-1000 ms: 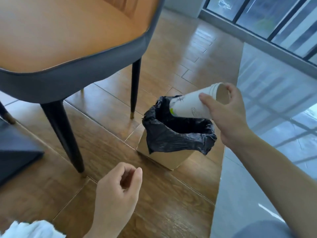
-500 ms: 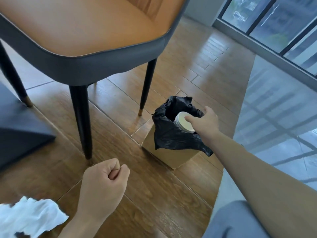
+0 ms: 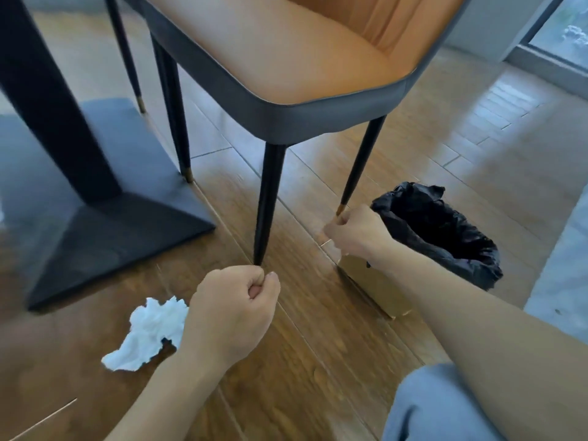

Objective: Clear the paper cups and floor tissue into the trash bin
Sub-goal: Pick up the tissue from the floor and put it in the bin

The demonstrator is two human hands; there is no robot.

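A crumpled white tissue (image 3: 149,335) lies on the wooden floor at lower left. My left hand (image 3: 232,313) hovers just right of it, closed in a fist with nothing in it. The trash bin (image 3: 375,284), a tan box lined with a black bag (image 3: 445,237), stands at the right. My right hand (image 3: 356,232) is a loose fist just left of the bin's rim and holds nothing. No paper cup is visible; the bag's inside is dark.
An orange chair (image 3: 302,58) with dark legs (image 3: 267,205) stands over the floor right behind my hands. A dark table base (image 3: 105,224) sits at left. My grey-trousered knee (image 3: 439,405) shows at lower right. A pale floor strip (image 3: 563,249) runs along the right.
My right hand let the paper cup go into the bin and drew back to the left, empty. The view swung left, bringing the tissue closer to my left fist.
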